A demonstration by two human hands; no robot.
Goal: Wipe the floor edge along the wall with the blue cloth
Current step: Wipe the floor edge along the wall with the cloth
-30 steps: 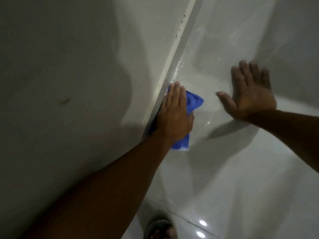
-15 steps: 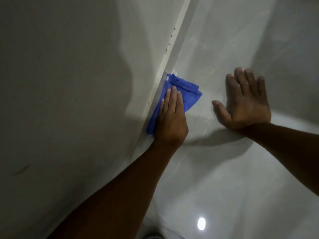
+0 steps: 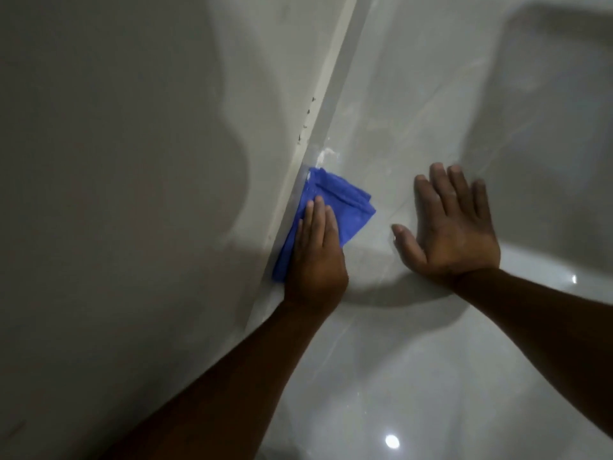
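A folded blue cloth (image 3: 335,204) lies on the glossy grey floor tile (image 3: 414,343), pushed against the pale strip at the foot of the wall (image 3: 318,104). My left hand (image 3: 316,257) lies flat on the cloth's near half, fingers together, pressing it into the floor edge. The cloth's far corner sticks out beyond my fingertips. My right hand (image 3: 454,227) rests palm down on the floor to the right of the cloth, fingers spread, holding nothing.
The grey wall (image 3: 132,194) fills the left half of the view. A whitish wet smear (image 3: 326,156) sits on the floor edge just beyond the cloth. Small dark specks (image 3: 306,119) mark the strip farther along. Ceiling lights reflect in the near tile.
My left hand has slid along the floor edge on the cloth, so more cloth shows ahead of my fingers. The right hand stays planted on the floor. The view has shifted forward.
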